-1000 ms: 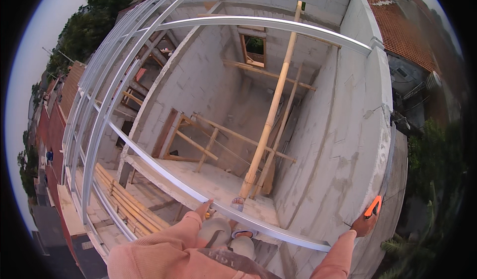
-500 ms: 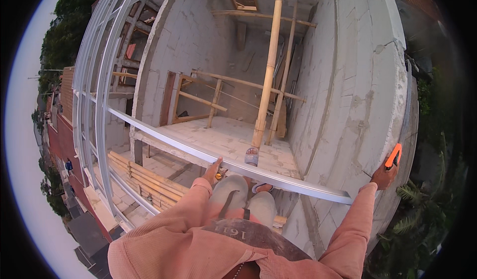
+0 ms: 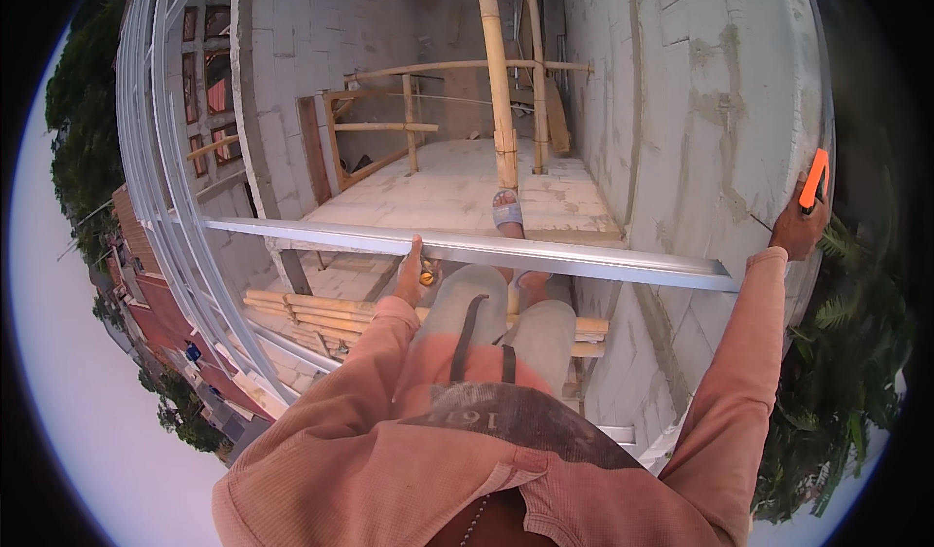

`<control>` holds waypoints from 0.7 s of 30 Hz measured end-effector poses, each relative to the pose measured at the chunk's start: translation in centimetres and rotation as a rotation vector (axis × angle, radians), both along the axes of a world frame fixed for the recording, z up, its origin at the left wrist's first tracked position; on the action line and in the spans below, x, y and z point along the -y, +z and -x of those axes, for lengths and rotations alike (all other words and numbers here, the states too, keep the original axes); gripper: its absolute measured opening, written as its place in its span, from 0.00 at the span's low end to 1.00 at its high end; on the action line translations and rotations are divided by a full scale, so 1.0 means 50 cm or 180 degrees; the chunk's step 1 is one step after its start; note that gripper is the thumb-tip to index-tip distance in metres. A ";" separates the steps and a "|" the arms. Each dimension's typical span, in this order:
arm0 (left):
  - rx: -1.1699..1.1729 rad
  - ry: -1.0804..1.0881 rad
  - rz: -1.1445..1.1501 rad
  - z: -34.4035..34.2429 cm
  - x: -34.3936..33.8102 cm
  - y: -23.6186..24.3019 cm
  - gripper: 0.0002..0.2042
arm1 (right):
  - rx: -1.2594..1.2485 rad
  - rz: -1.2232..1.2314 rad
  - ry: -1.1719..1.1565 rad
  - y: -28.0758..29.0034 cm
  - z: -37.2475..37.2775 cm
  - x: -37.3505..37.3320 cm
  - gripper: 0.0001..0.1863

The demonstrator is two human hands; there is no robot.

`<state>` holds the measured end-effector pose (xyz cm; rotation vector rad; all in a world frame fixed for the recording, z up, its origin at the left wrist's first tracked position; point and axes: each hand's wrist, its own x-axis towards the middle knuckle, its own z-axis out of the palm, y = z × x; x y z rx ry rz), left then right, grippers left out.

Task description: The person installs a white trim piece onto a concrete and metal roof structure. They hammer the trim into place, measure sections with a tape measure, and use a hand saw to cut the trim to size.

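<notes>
A long silvery metal channel spans in front of me, from the metal frame at left toward the block wall at right. My left hand is closed at the channel's near edge, one digit laid up against it. A small yellow and dark thing shows by that palm, too small to name. Over the wall's top edge, past the channel's right end, my right hand grips an orange-handled tool. The tool's working end is hidden.
Below lies a room with pale block walls. A thick bamboo pole rises by my sandalled foot. Bundled bamboo lies at left below. Several metal truss members stand at left. Outside the right wall is foliage.
My view has tilted and shifted, so the room sits higher in the picture. Both hands appear farther up, the right one still on the orange-handled tool; the channel lies more level across the view.
</notes>
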<state>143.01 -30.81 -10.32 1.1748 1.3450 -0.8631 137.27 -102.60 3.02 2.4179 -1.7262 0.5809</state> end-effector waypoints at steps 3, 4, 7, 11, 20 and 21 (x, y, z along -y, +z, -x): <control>-0.0113 -0.0210 0.0026 -0.024 0.006 0.006 0.29 | -0.0091 0.0342 0.0029 0.003 0.019 0.008 0.32; -0.0186 -0.0270 0.0199 -0.027 0.004 0.016 0.30 | -0.0131 0.0223 -0.0025 -0.002 0.027 0.015 0.31; -0.0693 -0.0855 0.0352 -0.050 -0.046 0.036 0.33 | -0.0149 0.0172 0.0095 -0.007 0.002 -0.006 0.29; -0.0481 -0.0962 -0.0106 -0.130 0.146 0.190 0.22 | -0.0145 0.0525 0.0096 -0.025 0.007 -0.008 0.27; 0.3722 -0.2992 0.1667 -0.239 1.050 0.325 0.34 | 0.0451 0.0525 0.0321 0.013 -0.010 -0.033 0.13; 0.4233 -0.3277 0.1661 -0.217 1.138 0.341 0.33 | 0.0499 0.0467 0.0241 0.019 0.006 -0.028 0.12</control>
